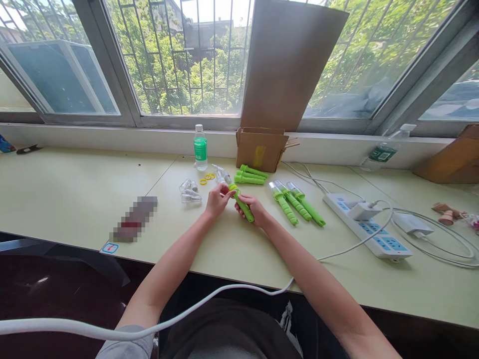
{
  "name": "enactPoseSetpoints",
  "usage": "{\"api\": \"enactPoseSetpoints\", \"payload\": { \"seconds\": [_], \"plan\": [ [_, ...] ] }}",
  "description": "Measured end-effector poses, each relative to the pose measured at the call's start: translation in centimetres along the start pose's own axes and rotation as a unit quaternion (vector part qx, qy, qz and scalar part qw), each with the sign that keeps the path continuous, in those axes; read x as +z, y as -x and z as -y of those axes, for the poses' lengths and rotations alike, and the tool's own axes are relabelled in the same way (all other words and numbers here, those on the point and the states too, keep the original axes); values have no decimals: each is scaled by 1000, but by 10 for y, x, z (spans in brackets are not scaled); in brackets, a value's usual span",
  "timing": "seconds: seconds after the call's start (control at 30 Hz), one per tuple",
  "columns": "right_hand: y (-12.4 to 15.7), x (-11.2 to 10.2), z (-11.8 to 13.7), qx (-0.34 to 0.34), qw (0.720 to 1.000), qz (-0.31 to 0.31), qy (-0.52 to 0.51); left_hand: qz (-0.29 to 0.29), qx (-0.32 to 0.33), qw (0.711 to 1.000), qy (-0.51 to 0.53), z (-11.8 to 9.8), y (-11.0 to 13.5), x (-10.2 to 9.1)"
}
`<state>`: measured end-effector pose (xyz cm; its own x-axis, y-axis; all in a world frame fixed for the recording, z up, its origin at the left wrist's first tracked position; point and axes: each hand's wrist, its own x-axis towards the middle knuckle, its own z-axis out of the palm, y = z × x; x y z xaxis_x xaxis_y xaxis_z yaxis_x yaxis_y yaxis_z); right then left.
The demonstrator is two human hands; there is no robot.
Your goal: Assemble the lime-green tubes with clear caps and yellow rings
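Note:
My right hand (254, 208) is wrapped round a green ribbed handle (245, 210) that points up and to the left. My left hand (217, 198) pinches the top end of that handle, where a yellow ring (233, 188) and a clear tip sit. Three finished green handles with clear caps (296, 202) lie side by side just right of my hands. More bare green handles (250, 175) lie behind my hands. Clear plastic caps (190, 192) and loose yellow rings (207, 178) rest to the left.
A small open cardboard box (260, 148) and a green-labelled water bottle (200, 147) stand near the window sill. A white power strip (368, 226) with a plugged charger and cables lies to the right. A white cable (209, 298) crosses my lap.

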<state>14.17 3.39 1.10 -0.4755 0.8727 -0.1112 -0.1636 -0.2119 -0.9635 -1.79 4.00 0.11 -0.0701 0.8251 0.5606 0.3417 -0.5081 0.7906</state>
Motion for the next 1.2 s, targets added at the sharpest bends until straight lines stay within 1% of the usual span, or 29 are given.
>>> {"api": "enactPoseSetpoints", "payload": {
  "seconds": [0.17, 0.33, 0.47, 0.53, 0.63, 0.73, 0.8, 1.2],
  "plan": [
    [-2, -2, -1, 4, 1000, 3, -1, -3, -7, 1000, 10, -2, 1, 0],
    [-1, -1, 0, 7, 1000, 12, -10, 7, -14, 1000, 21, -2, 2, 1],
    [2, 2, 3, 11, 1000, 13, -10, 10, -8, 1000, 2, 2, 0, 0],
    [3, 4, 4, 14, 1000, 5, 3, 0, -2, 1000, -15, 3, -1, -1],
    [0, 6, 2, 5, 999, -26, 40, -10, 8, 999, -32, 6, -1, -2],
    [-3, 7, -1, 0, 996, -59, 65, 2, 16, 999, -35, 8, -1, -1],
    [-5, 6, -2, 2, 995, -69, 66, 10, 18, 999, -37, 8, 0, 0],
    [-4, 0, -2, 14, 997, -58, 38, 12, 14, 999, -27, 1, 1, 0]
  ]
}}
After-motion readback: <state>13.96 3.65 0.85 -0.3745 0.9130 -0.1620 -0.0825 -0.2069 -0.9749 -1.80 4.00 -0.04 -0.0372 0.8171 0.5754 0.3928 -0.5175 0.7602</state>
